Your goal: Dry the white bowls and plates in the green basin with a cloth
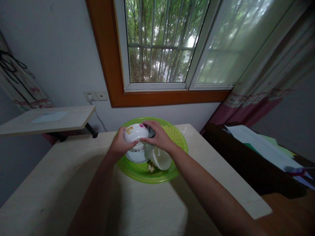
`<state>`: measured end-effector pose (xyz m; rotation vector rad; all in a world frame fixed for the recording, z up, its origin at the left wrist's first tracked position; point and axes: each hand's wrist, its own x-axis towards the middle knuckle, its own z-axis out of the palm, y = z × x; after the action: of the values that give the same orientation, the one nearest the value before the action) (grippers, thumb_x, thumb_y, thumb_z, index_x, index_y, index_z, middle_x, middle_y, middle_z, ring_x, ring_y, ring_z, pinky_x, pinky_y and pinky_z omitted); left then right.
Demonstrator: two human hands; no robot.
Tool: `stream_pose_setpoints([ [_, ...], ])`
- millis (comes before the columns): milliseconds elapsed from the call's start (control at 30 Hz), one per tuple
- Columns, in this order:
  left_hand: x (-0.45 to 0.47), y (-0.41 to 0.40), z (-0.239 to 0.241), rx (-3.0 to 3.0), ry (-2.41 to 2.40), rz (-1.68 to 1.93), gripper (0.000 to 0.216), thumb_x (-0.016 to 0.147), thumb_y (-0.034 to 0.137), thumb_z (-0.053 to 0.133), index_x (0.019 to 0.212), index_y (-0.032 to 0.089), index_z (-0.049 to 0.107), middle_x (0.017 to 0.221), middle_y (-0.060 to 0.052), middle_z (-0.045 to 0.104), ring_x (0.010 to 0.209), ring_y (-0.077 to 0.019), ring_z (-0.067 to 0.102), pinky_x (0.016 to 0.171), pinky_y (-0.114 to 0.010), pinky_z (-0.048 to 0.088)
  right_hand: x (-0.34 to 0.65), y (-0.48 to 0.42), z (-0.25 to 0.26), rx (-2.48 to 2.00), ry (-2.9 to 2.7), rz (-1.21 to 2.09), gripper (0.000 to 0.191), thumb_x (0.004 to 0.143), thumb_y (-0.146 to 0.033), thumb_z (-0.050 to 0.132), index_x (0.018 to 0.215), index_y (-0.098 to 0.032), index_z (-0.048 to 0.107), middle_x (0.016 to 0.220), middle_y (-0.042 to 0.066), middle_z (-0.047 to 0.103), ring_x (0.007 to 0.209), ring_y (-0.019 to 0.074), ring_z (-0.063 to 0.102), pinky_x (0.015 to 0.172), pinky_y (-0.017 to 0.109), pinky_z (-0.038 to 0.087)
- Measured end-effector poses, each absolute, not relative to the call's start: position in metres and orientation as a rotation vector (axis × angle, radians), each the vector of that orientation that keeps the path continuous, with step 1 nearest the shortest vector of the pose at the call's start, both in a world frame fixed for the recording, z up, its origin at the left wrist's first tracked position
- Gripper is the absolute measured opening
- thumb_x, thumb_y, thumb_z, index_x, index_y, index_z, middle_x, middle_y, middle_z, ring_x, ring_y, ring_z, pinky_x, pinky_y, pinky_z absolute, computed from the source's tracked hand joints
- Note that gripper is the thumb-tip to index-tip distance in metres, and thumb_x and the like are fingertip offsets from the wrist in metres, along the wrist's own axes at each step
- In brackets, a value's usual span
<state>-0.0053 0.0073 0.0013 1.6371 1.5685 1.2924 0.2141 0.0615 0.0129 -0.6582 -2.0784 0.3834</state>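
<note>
Over a round green plastic tray [147,177], a white bowl [135,132] with printed coloured patterns is tipped, its rounded outside showing. My left hand [119,144] grips its left side, thumb along the lower edge. My right hand [158,136] holds the right side, fingers curved over the top. Beneath the right fingers shows a dark grey item [151,132], its kind unclear. Below the bowl lies another white dish [138,156], partly covered. Beside it a white cup [162,159] rests on its side, with small beige pieces [150,167] next to it.
The tray stands on a pale wooden table [147,209] against the wall under a window [164,46]. A raised shelf [73,118] is at the left, near wall sockets [95,95]. Papers [256,141] lie on a dark surface to the right.
</note>
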Motion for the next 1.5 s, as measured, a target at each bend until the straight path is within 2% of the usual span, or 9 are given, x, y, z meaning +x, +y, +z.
stream_pose_setpoints([
  [100,-0.007,0.009,0.0,1.539,1.532,1.309,0.071,0.057,0.04,0.085,0.115,0.022,0.047,0.105,-0.005,0.065,0.095,-0.0241,0.067,0.084,-0.039,0.055,0.214,0.061,0.014,-0.68,-2.004,0.446,0.069,0.072,-0.04,0.089,0.133,-0.029,0.059,0.132,0.01,0.06,0.126,0.0276,0.054,0.11,0.047,0.043],
  [300,-0.007,0.009,0.001,1.545,1.634,1.3,0.073,0.058,0.041,0.084,0.117,0.022,0.046,0.108,-0.007,0.065,0.098,-0.0247,0.066,0.086,-0.039,0.054,0.212,0.062,0.011,-0.79,-1.793,0.702,0.057,0.074,-0.037,0.086,0.127,-0.027,0.064,0.12,0.007,0.068,0.101,0.0212,0.067,0.087,0.037,0.057],
  [433,-0.001,0.007,0.004,1.69,1.734,1.255,0.066,0.06,0.038,0.082,0.113,0.022,0.046,0.107,-0.007,0.064,0.101,-0.0265,0.065,0.09,-0.041,0.052,0.212,0.06,0.014,-0.705,-1.843,0.646,0.028,0.081,-0.036,0.08,0.106,-0.026,0.074,0.109,0.005,0.074,0.103,0.0219,0.069,0.093,0.039,0.057],
  [533,0.003,0.007,0.001,1.814,1.773,1.245,0.059,0.062,0.035,0.08,0.11,0.023,0.048,0.106,-0.007,0.064,0.101,-0.027,0.064,0.09,-0.041,0.052,0.211,0.056,0.017,-0.593,-1.893,0.573,0.016,0.084,-0.034,0.077,0.098,-0.027,0.075,0.106,0.004,0.076,0.104,0.0216,0.07,0.098,0.041,0.055],
  [867,0.004,0.008,-0.004,2.024,1.727,1.287,0.055,0.064,0.029,0.078,0.11,0.024,0.049,0.106,-0.007,0.064,0.103,-0.0277,0.064,0.092,-0.039,0.05,0.203,0.048,0.02,-0.586,-1.957,0.443,0.013,0.089,-0.031,0.073,0.101,-0.029,0.075,0.108,0.004,0.075,0.107,0.0221,0.068,0.101,0.042,0.052],
  [1067,0.006,0.006,-0.002,1.974,1.789,1.27,0.057,0.064,0.033,0.08,0.111,0.022,0.05,0.106,-0.009,0.065,0.1,-0.0279,0.065,0.088,-0.039,0.051,0.208,0.064,0.011,-0.8,-1.816,0.373,0.014,0.09,-0.03,0.072,0.102,-0.027,0.077,0.118,0.008,0.069,0.113,0.0233,0.063,0.103,0.043,0.049],
  [1167,0.006,0.008,-0.003,1.987,1.786,1.281,0.056,0.063,0.031,0.08,0.11,0.022,0.05,0.105,-0.008,0.065,0.098,-0.0277,0.065,0.086,-0.039,0.052,0.209,0.069,0.006,-0.819,-1.818,0.368,0.013,0.091,-0.029,0.07,0.101,-0.025,0.076,0.108,0.007,0.07,0.105,0.023,0.065,0.098,0.042,0.051],
  [1300,0.004,0.01,-0.008,2.026,1.755,1.316,0.054,0.062,0.027,0.08,0.107,0.023,0.05,0.102,-0.006,0.065,0.096,-0.0263,0.065,0.084,-0.038,0.052,0.208,0.063,0.01,-0.763,-1.86,0.327,0.012,0.092,-0.026,0.068,0.103,-0.025,0.074,0.1,0.005,0.073,0.097,0.0217,0.067,0.09,0.038,0.053],
  [1500,0.002,0.012,-0.012,2.1,1.712,1.316,0.054,0.062,0.025,0.079,0.108,0.022,0.05,0.1,-0.006,0.064,0.095,-0.0257,0.065,0.085,-0.037,0.051,0.202,0.049,0.018,-0.497,-2.027,0.228,0.018,0.095,-0.024,0.065,0.111,-0.027,0.072,0.114,0.007,0.072,0.109,0.0228,0.065,0.098,0.042,0.051],
])
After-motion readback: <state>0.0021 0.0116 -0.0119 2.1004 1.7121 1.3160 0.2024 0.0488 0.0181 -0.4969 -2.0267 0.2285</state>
